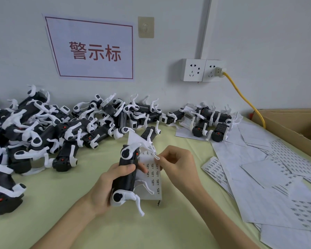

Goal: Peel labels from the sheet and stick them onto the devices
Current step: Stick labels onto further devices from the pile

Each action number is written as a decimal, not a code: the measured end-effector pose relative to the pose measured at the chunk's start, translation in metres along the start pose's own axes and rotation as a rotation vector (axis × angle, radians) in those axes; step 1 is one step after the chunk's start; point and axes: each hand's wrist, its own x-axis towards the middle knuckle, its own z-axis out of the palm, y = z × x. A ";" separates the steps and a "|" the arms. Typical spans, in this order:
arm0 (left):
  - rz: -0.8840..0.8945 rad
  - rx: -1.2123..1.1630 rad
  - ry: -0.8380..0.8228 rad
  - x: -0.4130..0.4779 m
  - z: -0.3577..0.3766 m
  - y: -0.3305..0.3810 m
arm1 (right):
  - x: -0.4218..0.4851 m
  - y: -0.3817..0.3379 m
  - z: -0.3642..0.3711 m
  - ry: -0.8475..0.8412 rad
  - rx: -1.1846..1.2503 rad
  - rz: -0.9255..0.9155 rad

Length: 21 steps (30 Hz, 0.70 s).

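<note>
My left hand (108,184) grips a black device with white arms (126,169), held upright above the green table. Behind the device the same hand also holds a label sheet (153,174) with small black-printed labels. My right hand (178,165) pinches at the sheet's upper edge, fingertips close to the device's top white arm. Whether a label is between those fingers is too small to tell. One loose label (158,203) lies on the table just below the sheet.
A big pile of black-and-white devices (48,130) covers the table's left and back. A smaller group (208,123) sits at the back right. Label sheets and backing papers (269,180) spread over the right side. A cardboard box (294,123) stands far right, a yellow cable (244,97) above.
</note>
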 end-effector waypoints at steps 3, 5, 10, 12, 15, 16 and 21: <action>0.008 0.021 0.007 0.000 0.000 -0.001 | 0.002 0.000 -0.002 -0.009 0.010 0.022; 0.001 0.006 0.013 0.001 0.000 -0.002 | 0.003 0.002 -0.002 -0.003 0.001 0.031; -0.022 -0.011 0.073 0.002 -0.001 -0.001 | 0.008 0.002 -0.008 0.107 0.144 0.050; -0.030 0.006 0.101 0.003 -0.001 -0.002 | 0.010 0.001 -0.013 0.121 0.221 0.063; -0.009 -0.011 0.186 0.006 0.000 -0.005 | 0.012 0.001 -0.017 0.105 0.257 0.060; 0.025 -0.008 0.244 0.006 0.000 -0.005 | 0.012 0.000 -0.017 0.096 0.254 0.055; 0.282 -0.059 0.456 0.007 -0.008 0.001 | 0.009 -0.002 -0.015 0.034 0.276 0.002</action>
